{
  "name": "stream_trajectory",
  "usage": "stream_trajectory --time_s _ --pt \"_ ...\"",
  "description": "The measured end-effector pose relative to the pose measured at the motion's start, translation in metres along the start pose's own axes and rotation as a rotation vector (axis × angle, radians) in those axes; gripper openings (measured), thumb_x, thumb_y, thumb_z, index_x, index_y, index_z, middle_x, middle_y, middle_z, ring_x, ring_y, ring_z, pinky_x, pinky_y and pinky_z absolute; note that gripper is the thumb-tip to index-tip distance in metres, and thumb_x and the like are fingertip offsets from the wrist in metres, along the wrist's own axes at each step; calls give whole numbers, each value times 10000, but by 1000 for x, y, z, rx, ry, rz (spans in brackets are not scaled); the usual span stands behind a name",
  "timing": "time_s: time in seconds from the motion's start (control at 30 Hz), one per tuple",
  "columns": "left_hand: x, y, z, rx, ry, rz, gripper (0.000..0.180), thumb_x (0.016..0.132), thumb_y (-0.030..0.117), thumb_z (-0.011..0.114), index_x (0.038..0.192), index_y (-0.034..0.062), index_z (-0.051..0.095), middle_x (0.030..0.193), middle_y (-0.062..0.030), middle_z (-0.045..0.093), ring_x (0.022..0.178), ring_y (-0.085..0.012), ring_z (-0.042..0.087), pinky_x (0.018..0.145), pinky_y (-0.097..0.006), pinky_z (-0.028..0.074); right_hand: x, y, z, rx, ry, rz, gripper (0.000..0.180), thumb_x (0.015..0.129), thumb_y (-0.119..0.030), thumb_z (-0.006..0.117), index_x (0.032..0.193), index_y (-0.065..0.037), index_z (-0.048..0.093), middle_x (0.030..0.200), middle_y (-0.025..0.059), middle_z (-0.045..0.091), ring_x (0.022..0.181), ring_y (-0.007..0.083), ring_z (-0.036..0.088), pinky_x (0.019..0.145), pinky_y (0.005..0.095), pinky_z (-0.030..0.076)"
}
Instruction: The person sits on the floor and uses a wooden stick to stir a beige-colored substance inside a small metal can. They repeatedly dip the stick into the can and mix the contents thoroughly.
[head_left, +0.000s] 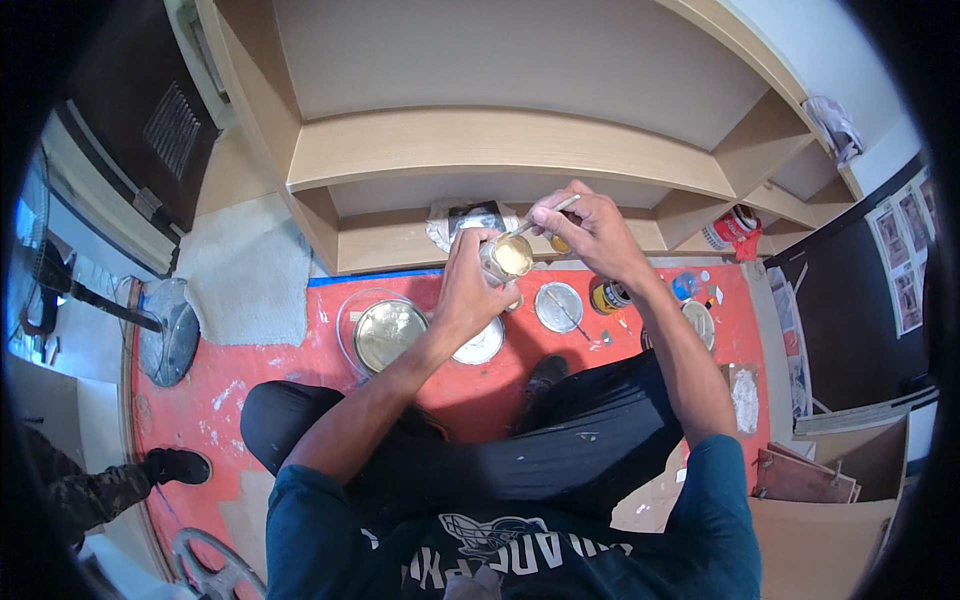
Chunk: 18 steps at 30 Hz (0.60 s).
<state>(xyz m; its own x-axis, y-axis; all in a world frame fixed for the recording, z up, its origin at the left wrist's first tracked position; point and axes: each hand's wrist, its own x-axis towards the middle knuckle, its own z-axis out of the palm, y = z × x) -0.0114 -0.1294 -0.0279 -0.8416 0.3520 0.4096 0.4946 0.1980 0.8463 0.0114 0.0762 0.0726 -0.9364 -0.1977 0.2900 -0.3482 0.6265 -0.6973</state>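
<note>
Left hand [468,290] wraps small open metal tin of cream paste [509,257], held above red floor sheet [250,385]. Right hand [585,225] pinches thin stirring stick [540,218]. Tin likely light, rigid, slick; grip sidewall.

Cream-yellow paste in the small tin [511,256], silvery lids [558,306], red floor sheet [300,360] splotched white, blue tape strip [375,277], pale tan shelves [500,150], black trousers [560,440], teal shirt [320,540].

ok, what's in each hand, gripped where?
Left hand wraps the side of a small open can of pale paste. Right hand pinches a thin stick near its upper end, tip in the can.
</note>
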Motion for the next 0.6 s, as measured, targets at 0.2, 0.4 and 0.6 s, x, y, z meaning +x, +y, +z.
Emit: stream_trajectory --time_s 0.2,0.4,0.6 --pt "-2 -7 2 -20 5 -2 650 697 133 839 1250 3 522 1187 -208 609 1120 -356 636 978 -445 510 -2 -5 7 -18 -32 -36 283 1015 -297 700 948 -37 787 842 102 715 844 247 569 752 405 497" --pt "0 -11 -1 -50 -6 19 636 696 127 832 1245 1 536 1174 -211 613 1116 -365 640 974 -448 512 -3 -8 10 -4 -29 -17 263 1007 -287 713 970 -40 797 838 106 715 828 252 572 747 412 498" --pt "3 -6 -7 -65 -45 -10 667 684 86 804 1284 -11 529 1207 -219 588 1178 -391 600 1031 -448 486 -3 -6 8 -129 2 -18 276 1006 -294 712 964 -35 799 841 102 719 826 243 585 763 407 504"
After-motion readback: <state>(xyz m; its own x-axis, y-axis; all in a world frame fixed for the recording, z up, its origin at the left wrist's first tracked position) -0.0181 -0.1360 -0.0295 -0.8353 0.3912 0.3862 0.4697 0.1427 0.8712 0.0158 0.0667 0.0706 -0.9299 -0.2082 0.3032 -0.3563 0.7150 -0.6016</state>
